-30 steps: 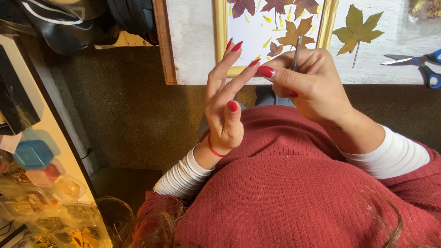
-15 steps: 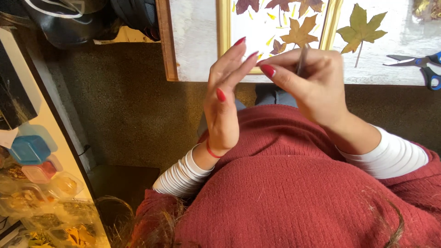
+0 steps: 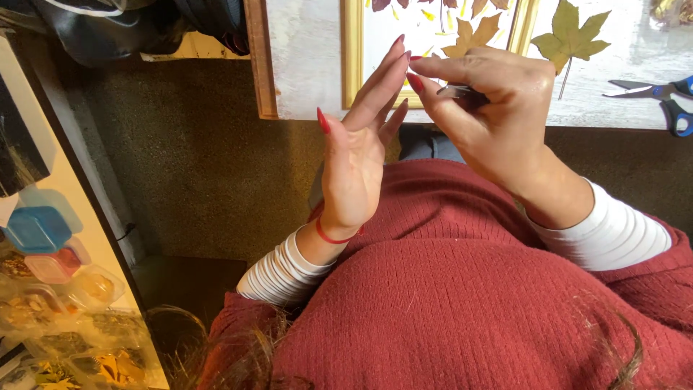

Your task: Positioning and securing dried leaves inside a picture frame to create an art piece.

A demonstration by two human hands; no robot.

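My left hand (image 3: 359,148) is raised with fingers straight and apart, holding nothing; its fingertips meet those of my right hand. My right hand (image 3: 491,108) is closed around a thin grey metal tool (image 3: 462,92), probably tweezers, whose tip points at the left fingertips. Both hands hover over the near edge of a white table (image 3: 307,65). Just beyond them lies a gold picture frame (image 3: 351,50) with pressed leaves on white backing, among them a tan leaf (image 3: 473,36).
A yellow-green maple leaf (image 3: 570,36) lies right of the frame, and blue-handled scissors (image 3: 660,101) at the far right edge. On the left stands a shelf with small plastic containers (image 3: 40,231). Brown carpet (image 3: 180,159) is below.
The two hands have come closer together, and the tool in my right hand now lies more level, its tip at my left fingertips. The view has shifted slightly.
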